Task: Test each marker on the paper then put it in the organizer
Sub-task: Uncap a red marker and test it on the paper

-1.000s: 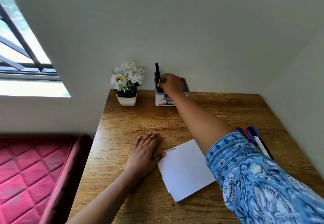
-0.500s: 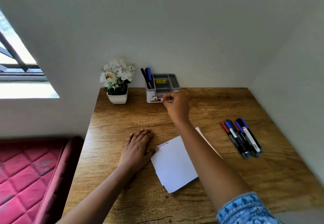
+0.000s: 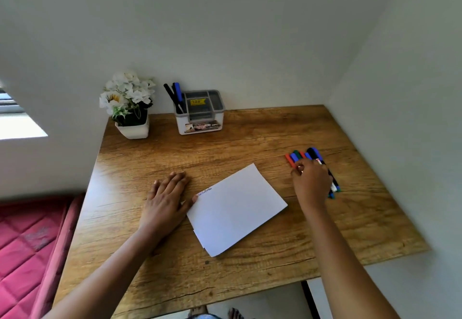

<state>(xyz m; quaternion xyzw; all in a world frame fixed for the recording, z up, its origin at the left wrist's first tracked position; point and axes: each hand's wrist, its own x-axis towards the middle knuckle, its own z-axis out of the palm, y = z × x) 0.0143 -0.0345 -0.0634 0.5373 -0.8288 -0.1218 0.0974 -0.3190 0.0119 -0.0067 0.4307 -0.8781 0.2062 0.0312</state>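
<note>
White paper (image 3: 237, 208) lies in the middle of the wooden desk (image 3: 250, 138), with a short scribble at its upper left corner. My left hand (image 3: 166, 201) rests flat beside it, fingers apart, thumb touching that corner. A bunch of markers (image 3: 298, 155) in red, blue, green and black lies on the right side of the desk. My right hand (image 3: 311, 181) is on top of this bunch, fingers curled down onto the markers; whether it grips one is hidden. The white organizer (image 3: 200, 121) stands at the back, with a black and a blue marker (image 3: 175, 96) upright in its left slot.
A white pot of white flowers (image 3: 128, 108) stands left of the organizer. Walls close the desk at the back and right. A red mattress (image 3: 30, 251) lies below the desk's left edge. Bare feet (image 3: 215, 313) show under the near edge.
My right hand left a marker in the organizer, drew back over the desk and swung right onto the marker bunch. My left hand has stayed by the paper.
</note>
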